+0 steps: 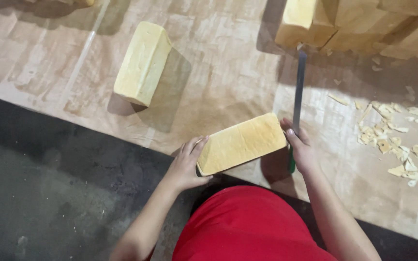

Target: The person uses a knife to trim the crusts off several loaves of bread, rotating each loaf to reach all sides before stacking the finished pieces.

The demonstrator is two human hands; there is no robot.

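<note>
A pale yellow rectangular block [242, 143] lies near the front edge of the paper-covered table. My left hand [186, 164] grips its near left end. My right hand [300, 147] touches the block's right end with the thumb and holds a long knife [298, 87] with a green handle; the blade points away from me. Red clothing [247, 227] fills the bottom centre.
A second yellow block [142, 63] lies farther back on the left. Several stacked blocks [359, 21] stand at the back right. Pale shavings [393, 135] are scattered at the right. The brown paper [218, 77] covers the table; dark floor [49, 193] lies at the left.
</note>
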